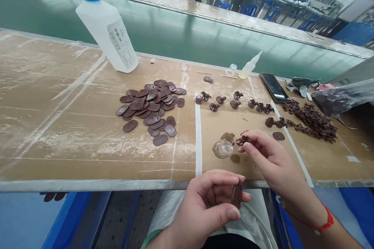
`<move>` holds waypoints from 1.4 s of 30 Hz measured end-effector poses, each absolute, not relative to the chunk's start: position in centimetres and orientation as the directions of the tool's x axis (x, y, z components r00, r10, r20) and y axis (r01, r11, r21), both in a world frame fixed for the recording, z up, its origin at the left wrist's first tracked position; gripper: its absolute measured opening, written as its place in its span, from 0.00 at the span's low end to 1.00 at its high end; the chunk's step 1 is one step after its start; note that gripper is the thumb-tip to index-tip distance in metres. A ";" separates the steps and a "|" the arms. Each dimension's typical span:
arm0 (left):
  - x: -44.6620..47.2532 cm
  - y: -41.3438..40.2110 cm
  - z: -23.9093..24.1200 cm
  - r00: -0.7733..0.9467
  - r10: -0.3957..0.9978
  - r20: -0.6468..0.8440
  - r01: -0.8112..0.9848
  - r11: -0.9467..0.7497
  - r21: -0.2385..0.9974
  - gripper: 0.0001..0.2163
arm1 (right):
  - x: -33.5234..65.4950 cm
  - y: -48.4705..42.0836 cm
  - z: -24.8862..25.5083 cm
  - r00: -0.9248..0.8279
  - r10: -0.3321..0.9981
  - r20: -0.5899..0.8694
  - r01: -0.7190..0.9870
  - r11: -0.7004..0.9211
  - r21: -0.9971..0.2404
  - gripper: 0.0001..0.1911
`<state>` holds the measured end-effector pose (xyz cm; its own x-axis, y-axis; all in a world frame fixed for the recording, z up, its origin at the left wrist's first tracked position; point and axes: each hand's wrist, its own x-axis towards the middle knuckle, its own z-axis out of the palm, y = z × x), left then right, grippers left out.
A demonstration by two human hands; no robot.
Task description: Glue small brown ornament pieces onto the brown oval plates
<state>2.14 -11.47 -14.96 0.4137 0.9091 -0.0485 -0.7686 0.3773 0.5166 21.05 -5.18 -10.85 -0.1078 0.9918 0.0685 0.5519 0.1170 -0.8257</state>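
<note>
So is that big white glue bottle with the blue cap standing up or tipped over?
Standing up. The white bottle rests on its base on the cardboard-covered bench, blue nozzle on top; its lean looks like lens distortion.

Left hand (pixel 209 206): wrist and forearm cut off by bottom edge; thumb and fingers cover most of the brown oval piece (pixel 236 195), only one edge visible. Right hand (pixel 270 157): forearm runs out at lower right corner. Small ornament (pixel 242 140) at its fingertips too small to resolve. Bag (pixel 341 99) far right of that hand cropped; contents blurred behind plastic.
</note>
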 end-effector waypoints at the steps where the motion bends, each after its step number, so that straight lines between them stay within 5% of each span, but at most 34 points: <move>1: 2.1 -11.4 -14.9 0.419 0.907 -0.045 -0.770 0.381 0.511 0.16 | 21.0 -5.3 -10.7 -0.113 0.990 0.083 0.566 0.133 -0.814 0.06; 10: 1.5 -11.4 -14.9 0.482 0.875 -0.049 -0.746 0.440 0.499 0.16 | 19.7 -6.3 -9.4 -0.123 0.984 0.126 0.626 0.175 -0.760 0.04; 26: 1.7 -11.4 -15.0 0.489 0.872 -0.027 -0.783 0.452 0.427 0.15 | 19.7 -4.6 -9.4 -0.156 0.941 -0.299 0.243 -0.257 -0.935 0.16; 42: 1.7 -11.4 -14.8 0.446 0.895 -0.032 -0.760 0.397 0.514 0.14 | 18.6 -5.3 -9.5 -0.121 0.989 0.084 0.630 0.142 -0.763 0.06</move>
<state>1.71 -11.39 -14.79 0.4457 0.8946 -0.0320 -0.7605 0.3972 0.5137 18.56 -5.26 -9.50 -0.1210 0.9891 0.0839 0.6302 0.1419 -0.7634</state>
